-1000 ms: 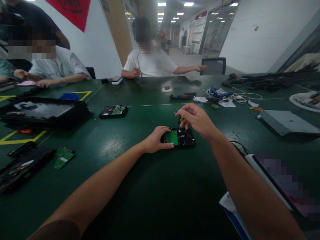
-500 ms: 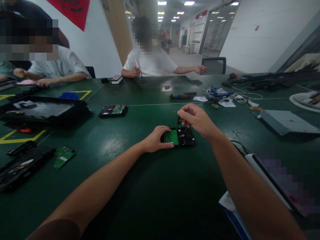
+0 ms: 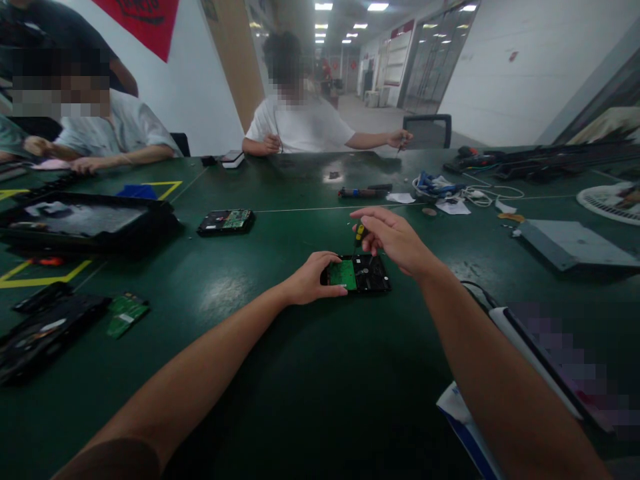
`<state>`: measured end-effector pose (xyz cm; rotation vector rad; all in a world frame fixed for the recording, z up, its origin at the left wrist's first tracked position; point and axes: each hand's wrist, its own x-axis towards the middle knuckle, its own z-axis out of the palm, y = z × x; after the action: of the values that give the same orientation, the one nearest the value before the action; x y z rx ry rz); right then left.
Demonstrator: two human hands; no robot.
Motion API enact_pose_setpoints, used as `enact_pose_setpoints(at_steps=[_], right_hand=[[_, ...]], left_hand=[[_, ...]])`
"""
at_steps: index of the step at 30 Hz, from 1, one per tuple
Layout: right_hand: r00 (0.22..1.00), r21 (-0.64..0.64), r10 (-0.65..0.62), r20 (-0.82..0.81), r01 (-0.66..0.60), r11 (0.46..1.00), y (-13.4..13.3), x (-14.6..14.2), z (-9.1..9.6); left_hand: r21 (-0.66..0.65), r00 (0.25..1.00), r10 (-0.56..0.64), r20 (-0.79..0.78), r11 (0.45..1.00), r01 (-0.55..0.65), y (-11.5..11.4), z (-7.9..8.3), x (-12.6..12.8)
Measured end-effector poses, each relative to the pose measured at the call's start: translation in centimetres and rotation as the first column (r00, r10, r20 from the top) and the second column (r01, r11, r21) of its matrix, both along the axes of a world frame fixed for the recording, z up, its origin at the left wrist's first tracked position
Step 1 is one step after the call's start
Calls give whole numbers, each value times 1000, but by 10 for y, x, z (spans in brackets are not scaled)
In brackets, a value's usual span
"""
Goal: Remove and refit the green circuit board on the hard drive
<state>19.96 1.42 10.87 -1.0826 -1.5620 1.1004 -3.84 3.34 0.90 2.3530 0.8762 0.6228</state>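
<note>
A hard drive (image 3: 373, 275) lies on the green table with its green circuit board facing up. My left hand (image 3: 317, 277) grips its left end, thumb along the near edge and fingers over the far edge. Above the drive, my right hand (image 3: 390, 240) holds a small screwdriver (image 3: 360, 232) with a yellow and black handle. The screwdriver stands nearly upright, its shaft pointing down to the far edge of the board. Whether the tip sits in a screw is too small to tell.
Another hard drive (image 3: 226, 222) lies to the left, beyond a loose green circuit board (image 3: 128, 313). A black tray-like casing (image 3: 85, 217) stands at far left. On the right are a grey metal box (image 3: 580, 243) and a cable bundle (image 3: 440, 185). A person (image 3: 305, 123) sits opposite.
My right fingers have loosened and stretched around the screwdriver handle, so more of its yellow part shows. My left hand and the hard drive have stayed in place.
</note>
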Motion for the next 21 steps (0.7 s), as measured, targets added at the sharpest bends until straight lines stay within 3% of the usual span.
enact_pose_setpoints(at_steps=[5, 15, 21], right_hand=[[997, 78, -49, 52, 45, 996, 0, 1, 0], [996, -29, 12, -88, -15, 999, -3, -4, 1], [999, 75, -2, 38, -1, 997, 0, 0, 0]], left_hand=[[-5, 1000, 0, -4, 1000, 0, -1, 1, 0], [-10, 1000, -5, -11, 1000, 5, -2, 5, 0], [0, 1000, -5, -4, 1000, 5, 0, 1, 0]])
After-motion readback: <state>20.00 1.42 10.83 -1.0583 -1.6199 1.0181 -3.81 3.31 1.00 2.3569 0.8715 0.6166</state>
